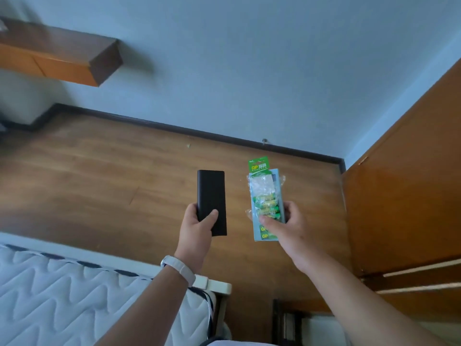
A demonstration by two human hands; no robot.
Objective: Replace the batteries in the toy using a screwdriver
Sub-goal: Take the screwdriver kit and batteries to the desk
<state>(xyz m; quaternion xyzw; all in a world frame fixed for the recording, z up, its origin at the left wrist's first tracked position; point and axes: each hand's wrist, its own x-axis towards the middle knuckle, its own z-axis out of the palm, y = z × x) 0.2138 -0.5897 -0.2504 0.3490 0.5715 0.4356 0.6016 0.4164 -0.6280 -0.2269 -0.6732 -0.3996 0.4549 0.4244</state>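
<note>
The battery pack (265,198), a green-headed card with crumpled clear plastic over green and yellow cells, is being held up over the wooden floor (99,176) at centre right, its printed top pointing toward the far wall (249,71). The right hand (287,224) is gripping its near end, thumb lying across the front of the cells and the other fingers wrapping behind the card, which is backed by a pale blue sheet showing along its edges. Just to the left, apart from the pack and not touching it, a flat black rectangular case (212,201) is standing upright in the left hand (199,229), which is clasping its lower half with the thumb pressing on the front face; what the case contains cannot be told. A white wristband (179,267) is sitting on the left wrist. Below the left forearm, at near left, a quilted white mattress (74,295) with a dark trim is lying on a pale bed frame (214,284). A brown wooden door (404,196) is filling the right side, and a wooden shelf (62,53) is projecting from the far wall at upper left above a dark skirting board.
</note>
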